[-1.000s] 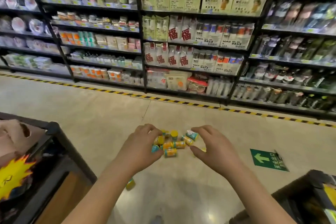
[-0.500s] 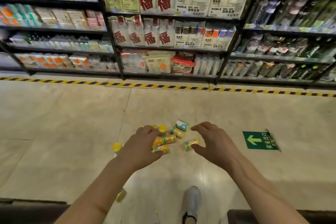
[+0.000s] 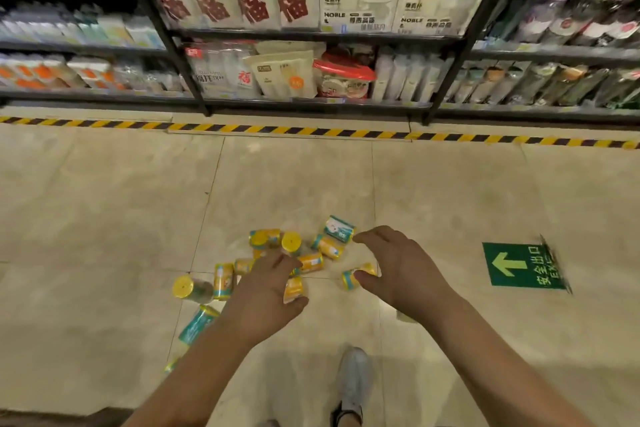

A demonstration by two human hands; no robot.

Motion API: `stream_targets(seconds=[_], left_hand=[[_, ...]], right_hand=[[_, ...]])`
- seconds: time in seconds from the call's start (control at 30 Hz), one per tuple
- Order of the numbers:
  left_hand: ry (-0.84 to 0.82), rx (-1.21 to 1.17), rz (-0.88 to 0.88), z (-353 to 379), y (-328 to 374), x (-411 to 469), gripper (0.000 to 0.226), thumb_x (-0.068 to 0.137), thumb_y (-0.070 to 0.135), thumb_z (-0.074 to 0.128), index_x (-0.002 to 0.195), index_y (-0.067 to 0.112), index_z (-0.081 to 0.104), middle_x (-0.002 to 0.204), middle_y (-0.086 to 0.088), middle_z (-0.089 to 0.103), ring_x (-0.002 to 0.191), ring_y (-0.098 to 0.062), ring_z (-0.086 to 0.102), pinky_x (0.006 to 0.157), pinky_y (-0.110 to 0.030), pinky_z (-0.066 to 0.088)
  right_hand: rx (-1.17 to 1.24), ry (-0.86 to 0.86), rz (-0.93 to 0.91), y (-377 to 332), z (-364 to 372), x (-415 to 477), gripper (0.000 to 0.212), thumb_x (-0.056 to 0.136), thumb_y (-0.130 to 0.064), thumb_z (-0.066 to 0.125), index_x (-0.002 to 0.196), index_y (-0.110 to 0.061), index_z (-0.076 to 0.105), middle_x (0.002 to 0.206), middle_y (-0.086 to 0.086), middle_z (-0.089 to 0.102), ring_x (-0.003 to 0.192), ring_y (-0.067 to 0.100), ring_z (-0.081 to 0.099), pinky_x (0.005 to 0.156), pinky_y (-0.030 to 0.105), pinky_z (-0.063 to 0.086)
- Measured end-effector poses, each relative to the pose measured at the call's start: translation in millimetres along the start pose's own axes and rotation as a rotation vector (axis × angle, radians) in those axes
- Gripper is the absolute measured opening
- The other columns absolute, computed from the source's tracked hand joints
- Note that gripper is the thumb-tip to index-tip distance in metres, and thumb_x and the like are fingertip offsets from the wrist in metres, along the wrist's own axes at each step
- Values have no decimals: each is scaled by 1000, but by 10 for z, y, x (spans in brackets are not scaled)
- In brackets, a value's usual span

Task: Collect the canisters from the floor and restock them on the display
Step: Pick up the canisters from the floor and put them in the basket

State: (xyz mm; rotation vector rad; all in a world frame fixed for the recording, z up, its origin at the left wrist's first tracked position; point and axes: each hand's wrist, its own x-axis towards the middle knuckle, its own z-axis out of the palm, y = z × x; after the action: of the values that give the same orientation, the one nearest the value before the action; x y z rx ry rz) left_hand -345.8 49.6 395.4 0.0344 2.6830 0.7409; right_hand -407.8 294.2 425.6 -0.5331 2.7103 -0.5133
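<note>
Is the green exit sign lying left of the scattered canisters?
No, the green exit sign lies to the right of the canisters, beyond the right hand.

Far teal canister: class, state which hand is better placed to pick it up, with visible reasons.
Right. The right hand reaches beside the far teal canister; the left hand is nearer us, over yellow canisters.

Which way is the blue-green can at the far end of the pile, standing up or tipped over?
Tipped over. The blue-green can lies on its side on the floor, with its long labelled side facing up.
</note>
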Motion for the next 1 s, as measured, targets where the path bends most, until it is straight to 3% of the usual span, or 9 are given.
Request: stream_targets(seconds=[0.1, 0.3, 0.43, 0.57, 0.8, 0.9, 1.0], left_hand=[[-32, 22, -70, 396, -314, 401, 60, 82, 46, 74, 137, 27, 55, 135, 5, 49, 128, -18, 48, 97, -29, 43], [-88, 49, -140, 1357, -1170, 1085, 68, 83, 40, 78, 142, 22, 49, 140, -2, 48, 129, -26, 46, 103, -36, 40], [-142, 81, -130, 2115, -1804, 1488, 73, 68, 29, 91, 131, 9, 60, 123, -16, 58, 110, -42, 60, 89, -46, 51], [-162, 129, -154, 2758, -2308, 1877, 76, 78, 40, 82, 143, 16, 48, 137, -10, 50, 127, -34, 49, 101, -45, 47], [-285, 268, -231, 3750, -2980, 2266, 82, 87, 47, 67, 153, 25, 24, 145, -1, 38, 133, -26, 42, 100, -42, 41], [-205, 351, -185, 4140, -3209, 2342, 77, 83, 44, 73, 147, 22, 37, 143, -2, 43, 131, -27, 44, 102, -40, 39], [-90, 401, -149, 4463, -3398, 2414, 85, 61, 41, 90, 135, 17, 54, 129, -6, 56, 117, -31, 54, 94, -45, 46]], right_hand=[[-3, -58, 9, 320, 443, 475, 57, 89, -39, 68, 142, -28, 52, 140, -3, 51, 123, 23, 53, 96, 34, 42], [18, -170, 34, 875, 1681, 1226, 57, 89, -37, 68, 142, -27, 51, 136, 1, 52, 120, 25, 53, 94, 33, 41], [-8, -255, 32, 1132, 2543, 1709, 59, 91, -40, 66, 145, -25, 47, 138, 3, 49, 124, 26, 51, 98, 37, 43], [-45, -303, 26, 1341, 3325, 2190, 62, 90, -40, 66, 146, -26, 46, 141, 4, 47, 127, 28, 49, 99, 39, 43], [-104, -405, -28, 1627, 4392, 2784, 59, 86, -36, 71, 140, -23, 50, 134, 6, 50, 124, 28, 51, 100, 40, 44], [-138, -413, -69, 1733, 4655, 2958, 60, 87, -35, 71, 141, -23, 50, 134, 6, 50, 124, 28, 51, 100, 41, 43], [-152, -409, -90, 1846, 4813, 3063, 60, 88, -34, 71, 143, -24, 48, 134, 5, 50, 124, 28, 51, 100, 42, 43]])
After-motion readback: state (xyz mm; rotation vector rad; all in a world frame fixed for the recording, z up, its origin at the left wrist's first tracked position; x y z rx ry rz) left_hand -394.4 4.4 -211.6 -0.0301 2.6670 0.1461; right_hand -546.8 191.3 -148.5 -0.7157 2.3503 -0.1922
